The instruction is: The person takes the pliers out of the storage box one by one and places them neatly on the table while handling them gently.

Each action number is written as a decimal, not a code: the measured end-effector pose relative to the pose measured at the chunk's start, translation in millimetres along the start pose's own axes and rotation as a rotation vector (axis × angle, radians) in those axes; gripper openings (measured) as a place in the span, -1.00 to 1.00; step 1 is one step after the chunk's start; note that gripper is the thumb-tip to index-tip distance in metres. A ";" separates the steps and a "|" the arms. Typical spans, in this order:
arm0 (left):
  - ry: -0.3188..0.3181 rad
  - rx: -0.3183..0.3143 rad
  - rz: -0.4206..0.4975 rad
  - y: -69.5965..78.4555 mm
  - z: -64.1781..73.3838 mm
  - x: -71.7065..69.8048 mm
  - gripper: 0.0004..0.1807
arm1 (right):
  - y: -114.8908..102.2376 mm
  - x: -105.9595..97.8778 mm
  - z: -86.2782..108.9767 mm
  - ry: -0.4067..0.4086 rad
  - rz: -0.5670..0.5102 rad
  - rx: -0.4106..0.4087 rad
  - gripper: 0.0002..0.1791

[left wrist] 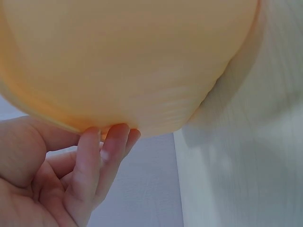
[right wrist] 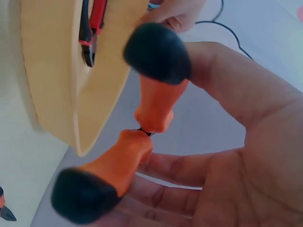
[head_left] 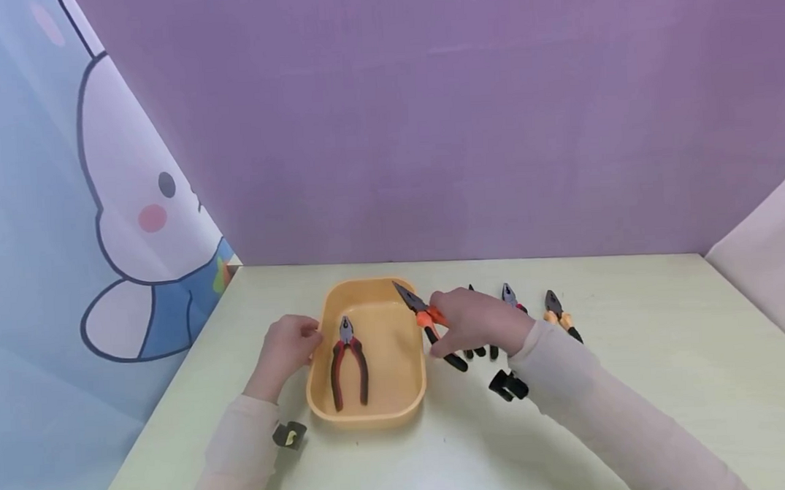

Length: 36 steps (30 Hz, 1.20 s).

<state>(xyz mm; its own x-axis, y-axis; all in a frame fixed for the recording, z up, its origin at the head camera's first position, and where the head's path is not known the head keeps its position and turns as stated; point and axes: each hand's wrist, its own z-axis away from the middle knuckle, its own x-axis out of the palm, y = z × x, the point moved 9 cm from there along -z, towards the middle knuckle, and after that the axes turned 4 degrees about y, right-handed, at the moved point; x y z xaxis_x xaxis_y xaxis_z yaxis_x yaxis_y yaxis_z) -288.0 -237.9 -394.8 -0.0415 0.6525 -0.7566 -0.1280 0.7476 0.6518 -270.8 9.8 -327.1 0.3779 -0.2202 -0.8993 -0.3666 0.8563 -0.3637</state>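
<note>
A shallow yellow plastic tray (head_left: 391, 362) stands on the table. Inside it, toward its left side, lie combination pliers (head_left: 346, 330) with red and black handles, jaws pointing away. My left hand (head_left: 290, 344) pinches the tray's left rim between thumb and fingers, as the left wrist view shows on the tray wall (left wrist: 142, 61). My right hand (head_left: 477, 318) grips orange-and-black long-nose pliers (head_left: 425, 318) by the handles, just off the tray's right rim. Their slim tip points up-left over the tray; in the right wrist view the handles (right wrist: 156, 99) stand spread between thumb and fingers.
Right of the tray, more pliers lie in a row: one with red-and-black handles (head_left: 509, 294), one with yellow-and-black handles (head_left: 555, 305), and others partly hidden behind my right hand. Purple cloth (head_left: 427, 141) hangs behind the pale table (head_left: 666, 335).
</note>
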 end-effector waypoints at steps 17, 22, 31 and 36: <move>-0.009 -0.005 0.011 -1.2 -1.9 0.5 -0.66 | 43.0 -12.9 35.3 0.101 -0.056 0.047 -0.36; -0.003 0.001 0.020 -4.0 -0.2 0.1 -0.66 | 56.7 -8.6 43.4 0.117 -0.111 0.074 -0.39; -0.006 -0.015 0.018 -8.0 2.6 -1.1 -0.64 | 78.2 -4.4 49.5 0.139 -0.148 0.081 -0.51; -0.004 -0.011 0.010 -6.0 2.3 -1.5 -0.65 | 94.5 -10.0 56.8 0.150 -0.117 0.107 -0.31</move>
<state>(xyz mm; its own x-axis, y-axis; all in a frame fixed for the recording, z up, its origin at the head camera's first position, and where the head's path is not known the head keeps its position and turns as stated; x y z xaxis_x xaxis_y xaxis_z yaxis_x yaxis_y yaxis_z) -284.8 -243.1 -397.4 -0.0387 0.6602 -0.7501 -0.1383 0.7399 0.6584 -260.9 119.5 -338.7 0.2792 -0.3811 -0.8814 -0.2320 0.8639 -0.4471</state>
